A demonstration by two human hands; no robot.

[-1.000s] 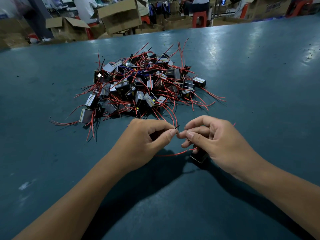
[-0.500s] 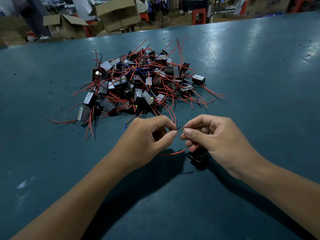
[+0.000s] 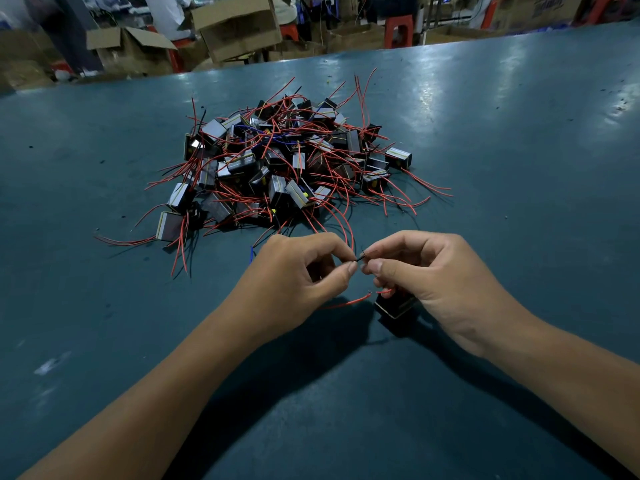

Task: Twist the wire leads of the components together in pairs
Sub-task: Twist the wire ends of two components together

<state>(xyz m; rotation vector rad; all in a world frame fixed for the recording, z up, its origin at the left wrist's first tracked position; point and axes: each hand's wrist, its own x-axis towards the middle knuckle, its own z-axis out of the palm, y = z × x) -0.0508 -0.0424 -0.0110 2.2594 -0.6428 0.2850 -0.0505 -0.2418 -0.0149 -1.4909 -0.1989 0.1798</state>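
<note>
the left hand (image 3: 298, 271) and right hand (image 3: 426, 271) each pinch the thin, springy dark lead ends (image 3: 360, 258) of the small black boxy component (image 3: 394, 305) near the right palm, best gripped at the light, slippery tips.

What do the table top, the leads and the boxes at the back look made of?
Table top: teal mat, probably rubber or vinyl; soft sheen, scuffs.
Leads: wire in glossy red insulation, likely plastic; they hold springy curves.
Boxes: brown corrugated cardboard, matte, flaps folded open.
</note>
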